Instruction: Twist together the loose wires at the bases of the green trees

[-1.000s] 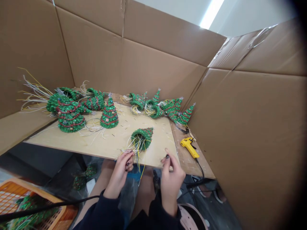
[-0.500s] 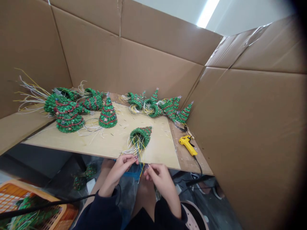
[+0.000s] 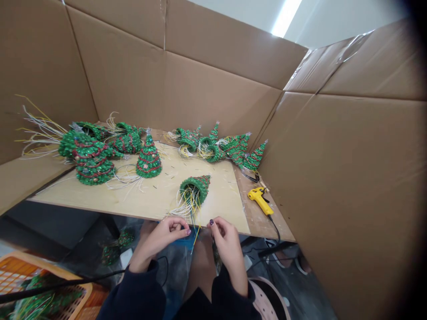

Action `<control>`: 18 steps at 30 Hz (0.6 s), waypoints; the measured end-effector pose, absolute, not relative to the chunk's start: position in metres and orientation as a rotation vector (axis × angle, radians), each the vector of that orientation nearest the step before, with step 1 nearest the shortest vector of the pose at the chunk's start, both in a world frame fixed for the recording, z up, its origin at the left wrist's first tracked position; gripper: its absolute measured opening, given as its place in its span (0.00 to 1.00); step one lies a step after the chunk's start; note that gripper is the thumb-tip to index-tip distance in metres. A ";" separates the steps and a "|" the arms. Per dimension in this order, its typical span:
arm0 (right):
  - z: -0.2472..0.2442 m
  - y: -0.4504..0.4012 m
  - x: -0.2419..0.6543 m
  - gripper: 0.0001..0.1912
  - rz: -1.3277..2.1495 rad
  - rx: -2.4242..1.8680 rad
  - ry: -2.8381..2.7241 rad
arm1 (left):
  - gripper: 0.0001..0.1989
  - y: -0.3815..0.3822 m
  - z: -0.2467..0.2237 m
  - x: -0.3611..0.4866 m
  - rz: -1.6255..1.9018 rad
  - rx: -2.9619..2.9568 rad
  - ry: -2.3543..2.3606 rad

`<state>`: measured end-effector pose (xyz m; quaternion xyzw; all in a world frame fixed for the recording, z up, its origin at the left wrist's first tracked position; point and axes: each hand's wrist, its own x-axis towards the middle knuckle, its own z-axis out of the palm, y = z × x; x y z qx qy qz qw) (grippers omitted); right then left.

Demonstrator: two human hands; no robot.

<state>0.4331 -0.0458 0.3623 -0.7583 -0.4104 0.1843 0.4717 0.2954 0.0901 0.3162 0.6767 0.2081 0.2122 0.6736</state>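
A small green Christmas tree (image 3: 202,182) with red trim lies on its side at the table's front, its hollow base facing me. White and yellow wires (image 3: 183,206) spill out of that base, and a few green and yellow wires (image 3: 195,238) hang past the table edge between my hands. My left hand (image 3: 171,233) is left of these wires, thumb and fingertips pinched. To their right, my right hand (image 3: 225,235) is also closed in a pinch. Whatever thin thing either pinch may hold is too small to make out.
Several similar trees stand or lie along the back, including an upright one (image 3: 148,158). A yellow glue gun (image 3: 260,201) with a black cable lies at right. Cardboard walls (image 3: 216,66) enclose the table (image 3: 133,200). An orange basket (image 3: 86,293) sits lower left.
My hands have moved apart from the hanging wires between them. The right hand has risen slightly and turned upward. The tree has stayed in place.
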 end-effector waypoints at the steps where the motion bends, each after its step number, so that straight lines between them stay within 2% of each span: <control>1: 0.361 -0.045 0.434 0.15 0.449 -1.872 -1.025 | 0.11 0.091 0.313 0.296 0.460 1.541 0.466; 7: 0.360 -0.045 0.430 0.10 0.647 -1.890 -1.189 | 0.15 0.086 0.303 0.307 0.430 1.501 0.400; 18: 0.352 -0.048 0.430 0.10 0.716 -1.898 -1.282 | 0.14 0.082 0.291 0.318 0.470 1.594 0.460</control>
